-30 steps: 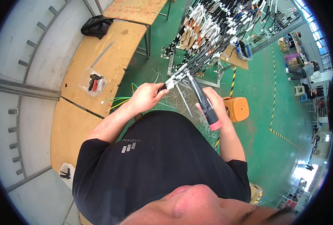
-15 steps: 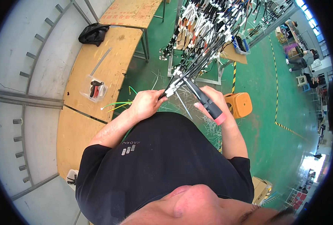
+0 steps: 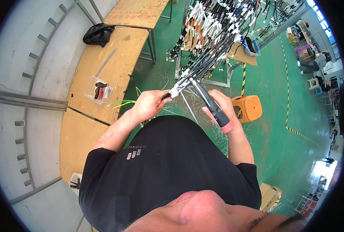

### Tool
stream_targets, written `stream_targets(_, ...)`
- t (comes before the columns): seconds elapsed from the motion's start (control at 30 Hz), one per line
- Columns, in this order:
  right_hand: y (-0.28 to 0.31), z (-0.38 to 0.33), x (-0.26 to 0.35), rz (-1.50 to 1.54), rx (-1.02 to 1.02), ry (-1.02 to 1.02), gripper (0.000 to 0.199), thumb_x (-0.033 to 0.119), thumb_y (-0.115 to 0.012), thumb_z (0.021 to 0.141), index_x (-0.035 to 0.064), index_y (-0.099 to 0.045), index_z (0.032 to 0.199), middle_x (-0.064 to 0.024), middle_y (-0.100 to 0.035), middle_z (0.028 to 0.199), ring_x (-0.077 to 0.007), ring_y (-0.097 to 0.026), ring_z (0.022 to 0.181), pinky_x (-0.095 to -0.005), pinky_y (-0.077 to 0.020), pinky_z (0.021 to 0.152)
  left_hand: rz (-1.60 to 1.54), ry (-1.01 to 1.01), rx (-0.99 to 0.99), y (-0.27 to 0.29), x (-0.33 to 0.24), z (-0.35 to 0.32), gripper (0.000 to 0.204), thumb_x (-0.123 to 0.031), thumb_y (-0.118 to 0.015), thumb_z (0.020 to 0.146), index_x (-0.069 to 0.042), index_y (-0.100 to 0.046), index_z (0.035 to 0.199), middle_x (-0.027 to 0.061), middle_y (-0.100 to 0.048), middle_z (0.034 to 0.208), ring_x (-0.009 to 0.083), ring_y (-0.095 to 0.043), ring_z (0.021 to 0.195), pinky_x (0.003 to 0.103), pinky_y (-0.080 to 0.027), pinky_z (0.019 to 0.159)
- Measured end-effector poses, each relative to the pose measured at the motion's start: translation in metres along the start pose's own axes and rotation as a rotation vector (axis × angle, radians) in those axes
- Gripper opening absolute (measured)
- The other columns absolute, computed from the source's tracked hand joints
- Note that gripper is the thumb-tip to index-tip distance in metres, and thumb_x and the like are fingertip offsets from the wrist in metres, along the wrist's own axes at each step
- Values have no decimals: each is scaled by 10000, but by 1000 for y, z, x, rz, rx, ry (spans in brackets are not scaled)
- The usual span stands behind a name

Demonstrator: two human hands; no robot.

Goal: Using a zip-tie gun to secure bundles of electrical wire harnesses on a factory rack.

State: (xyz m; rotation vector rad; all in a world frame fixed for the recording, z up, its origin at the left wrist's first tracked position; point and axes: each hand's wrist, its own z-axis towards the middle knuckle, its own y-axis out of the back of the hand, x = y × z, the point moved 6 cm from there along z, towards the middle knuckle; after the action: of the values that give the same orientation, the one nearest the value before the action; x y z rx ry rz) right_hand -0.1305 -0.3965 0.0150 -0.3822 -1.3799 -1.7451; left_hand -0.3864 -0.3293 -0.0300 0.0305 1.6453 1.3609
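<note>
My left hand (image 3: 148, 105) is closed around the near end of a black cable bundle (image 3: 202, 66) with white tags and connectors. Green and yellow wires (image 3: 122, 103) stick out to the left of that hand. My right hand (image 3: 222, 105) grips a cable tie gun (image 3: 212, 103), black with a pink rear end. The gun's nose touches the bundle just beyond my left hand. A pale cable tie tail (image 3: 188, 107) hangs down from the bundle beside the nose. My right fingers are partly hidden behind the gun.
Many more harnesses (image 3: 214, 29) hang on a metal frame ahead. A wooden bench (image 3: 119, 50) at left bears a bag of tools (image 3: 99, 92) and a black bag (image 3: 98, 34). An orange stool (image 3: 251, 108) stands at right. Cut tie ends (image 3: 218, 133) litter the green floor. People work far right.
Both hands keep their hold, and the gun stays against the bundle. The gun's rear end has dipped very slightly toward me; the view has shifted a little.
</note>
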Motion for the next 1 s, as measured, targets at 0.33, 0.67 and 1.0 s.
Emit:
stream_targets(0.33, 3, -14, -5, -152, -68, 134, 402, 90, -793, 825, 15, -635, 1187, -135, -675, 1139, -335, -674, 1101, -570, -431, 1178, -126, 205, 20, 17, 12, 6, 347, -328, -637, 1074, 8, -646, 988, 214, -628, 742, 432, -639, 709, 500, -500, 656)
stream_targets(0.67, -1, -11, 7, 103, -93, 25, 355, 91, -778, 854, -14, -675, 1177, -152, -708, 1148, -327, -692, 1097, -445, -528, 1025, -696, 310, 183, 12, 26, 5, 354, -299, -476, 1165, -68, -694, 1322, -58, -484, 710, 60, -460, 642, 274, -425, 597)
stream_targets(1.0, -4, 27, 9, 176, 131, 30, 357, 124, -750, 880, -16, -676, 1200, -160, -701, 1152, -336, -682, 1063, -404, -530, 971, -835, 129, 270, 9, 18, 4, 473, -398, -381, 1185, -75, -633, 1422, -51, -489, 730, 66, -447, 640, 262, -423, 608)
